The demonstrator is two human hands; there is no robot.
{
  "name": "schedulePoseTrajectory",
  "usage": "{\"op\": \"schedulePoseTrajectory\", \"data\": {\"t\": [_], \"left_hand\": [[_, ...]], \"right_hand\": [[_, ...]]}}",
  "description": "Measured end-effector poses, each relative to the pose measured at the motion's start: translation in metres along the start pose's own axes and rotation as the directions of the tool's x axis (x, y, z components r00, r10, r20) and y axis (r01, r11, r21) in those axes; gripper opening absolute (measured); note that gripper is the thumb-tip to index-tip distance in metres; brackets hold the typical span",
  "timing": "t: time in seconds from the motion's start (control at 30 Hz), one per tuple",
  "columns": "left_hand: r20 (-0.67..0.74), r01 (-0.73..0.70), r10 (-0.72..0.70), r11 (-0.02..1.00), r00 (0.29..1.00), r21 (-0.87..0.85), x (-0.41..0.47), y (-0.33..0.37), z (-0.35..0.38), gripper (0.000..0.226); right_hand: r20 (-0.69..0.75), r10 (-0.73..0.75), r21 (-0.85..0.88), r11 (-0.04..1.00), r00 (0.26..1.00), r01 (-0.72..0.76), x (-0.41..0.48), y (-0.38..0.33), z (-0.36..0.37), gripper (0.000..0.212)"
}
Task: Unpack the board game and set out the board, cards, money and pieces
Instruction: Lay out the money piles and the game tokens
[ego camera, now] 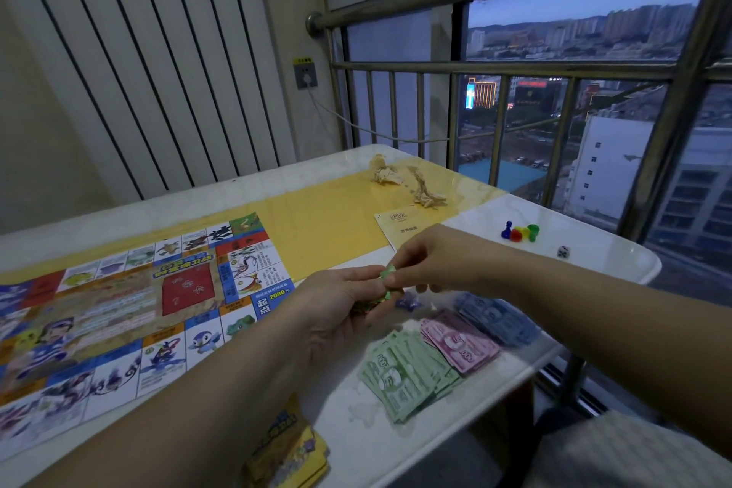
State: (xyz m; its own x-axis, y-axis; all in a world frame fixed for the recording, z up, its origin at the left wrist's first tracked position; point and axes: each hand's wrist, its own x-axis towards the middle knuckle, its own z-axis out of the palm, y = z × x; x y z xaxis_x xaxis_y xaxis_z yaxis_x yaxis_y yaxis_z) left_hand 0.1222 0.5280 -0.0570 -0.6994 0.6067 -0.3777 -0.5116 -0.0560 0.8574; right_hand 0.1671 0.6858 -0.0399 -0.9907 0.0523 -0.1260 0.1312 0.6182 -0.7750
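Both hands' fingers (390, 280) pinch small green paper (388, 273).

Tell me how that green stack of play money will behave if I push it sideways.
The green stack already lies fanned, so it will probably spread rather than slide as one. The notes look thin and light, likely floppy. The glossy table may let them slip easily.

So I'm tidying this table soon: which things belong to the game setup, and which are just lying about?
Game setup: board, green notes, pink notes, blue notes, pawns, die, card deck, booklet, small green pieces in both hands.

Lying about: crumpled paper, wall socket and cable.
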Motion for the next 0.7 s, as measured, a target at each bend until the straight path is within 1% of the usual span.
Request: {"op": "schedulePoseTrajectory", "data": {"t": [0.13,0.23,0.27,0.33,0.4,0.53,0.63,0.7], "left_hand": [[-0.036,-0.044,0.044,0.999,0.998,-0.004,-0.003,0.001,-0.012,0.027],[-0.099,-0.066,0.067,0.998,0.993,0.008,-0.005,0.002,-0.02,0.01],[-0.119,-0.079,0.08,0.997,0.99,0.013,-0.006,0.002,-0.023,0.009],[-0.141,-0.093,0.095,0.995,0.985,0.022,-0.006,0.003,-0.028,0.012],[-0.141,-0.075,0.074,0.997,0.987,-0.004,-0.008,0.003,-0.029,0.011],[-0.138,-0.011,-0.009,0.99,0.99,-0.14,-0.012,0.005,-0.031,0.016],[-0.12,0.068,-0.101,0.965,0.988,-0.252,-0.016,0.009,-0.037,0.018],[-0.083,0.11,-0.139,0.953,0.987,-0.284,-0.021,0.011,-0.039,0.015]], "right_hand": [[0.006,0.048,0.173,0.984,0.999,-0.048,0.007,-0.002,0.008,0.013],[0.024,0.085,0.338,0.937,0.996,-0.088,0.011,-0.006,0.012,0.018],[0.035,0.092,0.362,0.927,0.995,-0.098,0.012,-0.008,0.013,0.02],[0.071,0.089,0.343,0.933,0.994,-0.108,0.013,-0.013,0.015,0.022],[0.097,0.072,0.272,0.958,0.993,-0.096,0.014,-0.019,0.02,0.02],[0.043,0.056,0.172,0.983,0.998,-0.063,0.017,-0.027,0.028,0.01],[0.015,0.071,0.18,0.981,0.997,-0.072,0.02,-0.027,0.028,0.008],[0.014,0.07,0.188,0.98,0.997,-0.071,0.02,-0.025,0.028,0.009]]}}
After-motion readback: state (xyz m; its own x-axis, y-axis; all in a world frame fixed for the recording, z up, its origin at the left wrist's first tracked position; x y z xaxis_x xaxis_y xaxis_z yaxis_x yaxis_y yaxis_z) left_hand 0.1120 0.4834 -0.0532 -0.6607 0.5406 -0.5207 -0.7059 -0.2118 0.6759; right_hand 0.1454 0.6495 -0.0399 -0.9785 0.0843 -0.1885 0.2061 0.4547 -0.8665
